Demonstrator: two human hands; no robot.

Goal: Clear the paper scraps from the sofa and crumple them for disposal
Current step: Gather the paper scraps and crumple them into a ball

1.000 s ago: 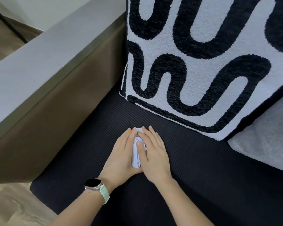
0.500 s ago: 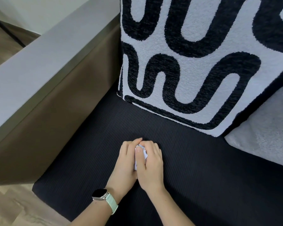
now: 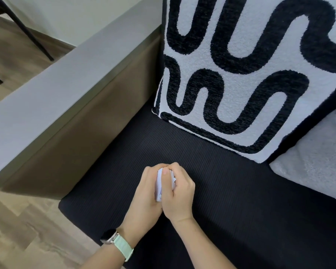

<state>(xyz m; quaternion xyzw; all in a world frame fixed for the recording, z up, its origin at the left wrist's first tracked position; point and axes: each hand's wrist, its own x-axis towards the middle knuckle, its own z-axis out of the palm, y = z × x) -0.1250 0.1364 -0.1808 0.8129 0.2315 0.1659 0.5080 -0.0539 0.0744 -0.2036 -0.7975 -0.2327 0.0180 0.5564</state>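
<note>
White paper scraps (image 3: 159,184) are squeezed into a wad between both my hands, just above the dark ribbed sofa seat (image 3: 231,191). My left hand (image 3: 145,197), with a watch on a pale green strap at its wrist, cups the wad from the left. My right hand (image 3: 179,193) closes on it from the right, thumb laid across the top. Only a narrow strip of paper shows between the palms. I see no loose scraps elsewhere on the seat.
A black-and-white squiggle cushion (image 3: 250,74) leans at the back of the seat, with a grey cushion (image 3: 314,164) to its right. The sofa's grey-topped armrest (image 3: 66,90) runs along the left. Wooden floor (image 3: 14,230) lies beyond the seat's front-left corner.
My fingers went from lying flat over the paper to curled tightly around it. Both hands drew the wad toward me, away from the patterned cushion.
</note>
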